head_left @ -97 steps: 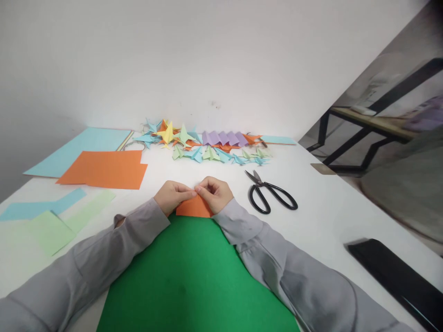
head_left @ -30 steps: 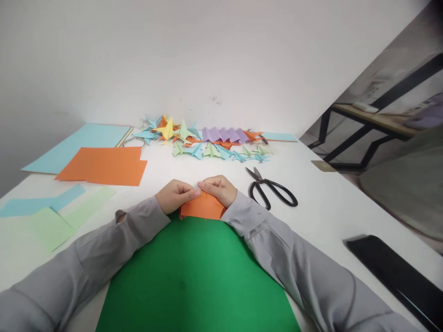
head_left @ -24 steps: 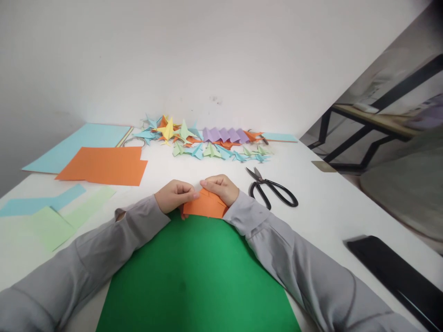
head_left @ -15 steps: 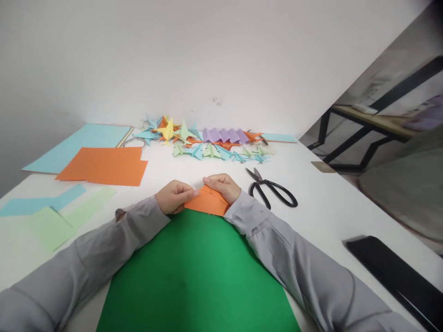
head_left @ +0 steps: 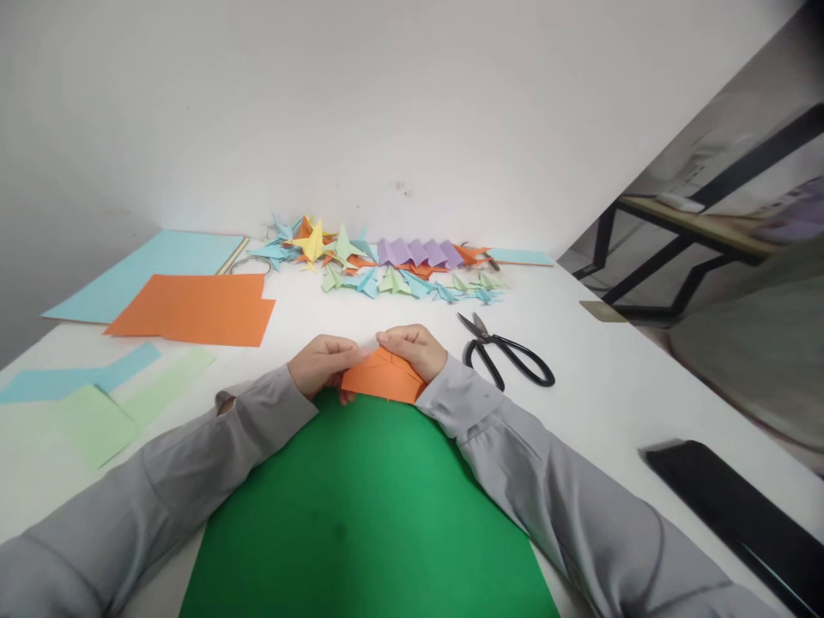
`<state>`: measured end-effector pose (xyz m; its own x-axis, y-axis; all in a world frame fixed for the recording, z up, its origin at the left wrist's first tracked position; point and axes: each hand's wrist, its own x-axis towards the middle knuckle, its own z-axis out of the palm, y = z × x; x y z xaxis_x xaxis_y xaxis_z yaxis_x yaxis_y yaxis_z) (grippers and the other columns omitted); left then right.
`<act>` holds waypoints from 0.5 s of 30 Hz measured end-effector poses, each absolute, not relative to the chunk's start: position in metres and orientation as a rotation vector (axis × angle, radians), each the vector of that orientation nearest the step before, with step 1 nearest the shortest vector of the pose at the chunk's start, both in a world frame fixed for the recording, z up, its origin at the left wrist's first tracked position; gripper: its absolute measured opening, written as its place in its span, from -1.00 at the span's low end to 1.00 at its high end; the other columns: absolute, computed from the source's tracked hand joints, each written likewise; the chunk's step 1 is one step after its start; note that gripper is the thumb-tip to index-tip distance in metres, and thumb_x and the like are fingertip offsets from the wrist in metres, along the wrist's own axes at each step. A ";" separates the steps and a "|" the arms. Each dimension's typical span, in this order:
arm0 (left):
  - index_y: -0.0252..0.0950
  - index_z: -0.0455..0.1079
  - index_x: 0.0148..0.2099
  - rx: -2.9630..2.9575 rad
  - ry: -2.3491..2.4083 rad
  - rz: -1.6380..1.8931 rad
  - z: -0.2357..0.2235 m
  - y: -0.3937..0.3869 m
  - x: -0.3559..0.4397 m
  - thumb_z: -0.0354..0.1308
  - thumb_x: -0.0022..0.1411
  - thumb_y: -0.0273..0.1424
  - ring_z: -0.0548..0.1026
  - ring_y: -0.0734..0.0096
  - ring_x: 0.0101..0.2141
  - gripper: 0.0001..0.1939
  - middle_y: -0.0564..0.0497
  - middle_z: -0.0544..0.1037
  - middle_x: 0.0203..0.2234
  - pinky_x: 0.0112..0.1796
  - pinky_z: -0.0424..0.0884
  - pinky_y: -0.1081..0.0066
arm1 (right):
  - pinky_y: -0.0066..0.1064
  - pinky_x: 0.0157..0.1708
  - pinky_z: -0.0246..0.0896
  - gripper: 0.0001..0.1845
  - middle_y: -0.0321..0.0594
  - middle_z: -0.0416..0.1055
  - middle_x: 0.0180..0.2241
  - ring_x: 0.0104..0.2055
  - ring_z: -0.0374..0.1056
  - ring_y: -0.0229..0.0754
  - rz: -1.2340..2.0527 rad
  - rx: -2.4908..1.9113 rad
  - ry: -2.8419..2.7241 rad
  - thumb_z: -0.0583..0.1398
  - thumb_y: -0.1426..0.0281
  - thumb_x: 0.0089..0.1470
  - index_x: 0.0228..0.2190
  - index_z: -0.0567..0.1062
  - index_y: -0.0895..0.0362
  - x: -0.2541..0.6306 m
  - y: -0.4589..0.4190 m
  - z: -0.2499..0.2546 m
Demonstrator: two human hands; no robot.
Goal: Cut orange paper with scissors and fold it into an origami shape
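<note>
A small piece of folded orange paper [head_left: 384, 379], with crease lines across its upper part, is held between both hands just above the far end of a green mat [head_left: 366, 498]. My left hand [head_left: 327, 362] pinches its upper left side, with thumb on top and fingertips showing below the left corner. On the upper right, my right hand [head_left: 415, 348] grips it with the thumb near the top point. Most of the right fingers are hidden behind the paper and the hand.
Black-handled scissors [head_left: 508, 348] lie open to the right. Several folded paper stars and birds [head_left: 312, 243] line the wall, with a pleated purple paper [head_left: 418, 252]. Orange sheets [head_left: 193, 309], blue sheets [head_left: 142, 266] and green strips [head_left: 96, 421] lie left. A black object [head_left: 734, 515] sits right.
My left thumb has slid up slightly toward the paper's top, and its fingertips now show under the left corner. My right hand has barely moved.
</note>
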<state>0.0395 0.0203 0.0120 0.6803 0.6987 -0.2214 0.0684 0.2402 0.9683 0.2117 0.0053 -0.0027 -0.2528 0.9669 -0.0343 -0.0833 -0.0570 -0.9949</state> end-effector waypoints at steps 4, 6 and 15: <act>-0.35 0.22 -0.60 1.393 0.718 0.457 0.012 0.021 0.037 0.26 -0.18 -0.07 0.29 0.60 -0.81 -0.55 0.10 0.37 -0.84 -0.76 0.20 0.61 | -0.51 -0.70 -0.27 -0.48 -0.47 -0.01 -0.79 -0.72 -0.12 -0.46 1.423 -1.059 -1.373 0.24 0.07 -0.20 -0.78 0.17 0.17 0.212 0.005 -0.004; -0.34 0.19 -0.62 1.444 0.725 0.451 0.012 0.020 0.036 0.24 -0.17 -0.05 0.24 0.64 -0.83 -0.54 0.15 0.32 -0.87 -0.80 0.13 0.63 | -0.50 -0.71 -0.29 -0.47 -0.47 -0.03 -0.79 -0.72 -0.14 -0.47 1.414 -1.060 -1.396 0.23 0.07 -0.19 -0.79 0.16 0.17 0.211 0.005 -0.004; -0.31 0.10 -0.72 1.502 0.791 0.464 0.012 0.019 0.036 0.22 -0.10 -0.11 0.10 0.67 -0.86 -0.52 0.18 0.19 -0.92 -0.81 -0.08 0.58 | -0.50 -0.70 -0.29 -0.47 -0.48 -0.03 -0.79 -0.72 -0.14 -0.46 1.438 -1.057 -1.394 0.23 0.06 -0.21 -0.78 0.16 0.16 0.212 0.005 -0.001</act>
